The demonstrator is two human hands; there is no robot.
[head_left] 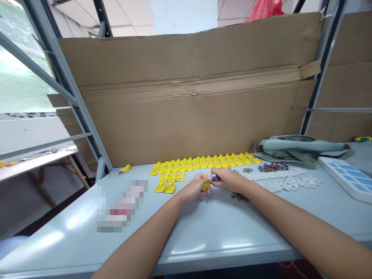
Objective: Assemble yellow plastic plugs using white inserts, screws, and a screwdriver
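Note:
My left hand (195, 186) is closed around a small yellow plastic part (205, 186), mostly covered by the fingers. Close against it, my right hand (228, 179) grips a short tool with a dark purple handle (216, 178), which looks like a screwdriver; its tip is hidden. Behind and left of the hands lie rows of yellow plastic parts (171, 176). Small dark screws (240, 197) lie in a heap beneath the right forearm. Rows of white plastic pieces (286, 183) spread to the right of that arm.
Red and blue small parts (273, 167) and silvery bits (247, 170) lie at the back right. Beyond are a grey-green bag (305, 147) and a white tray with blue panels (345, 176). One yellow piece (125, 169) sits far left. A cardboard wall (192, 120) closes the table's back.

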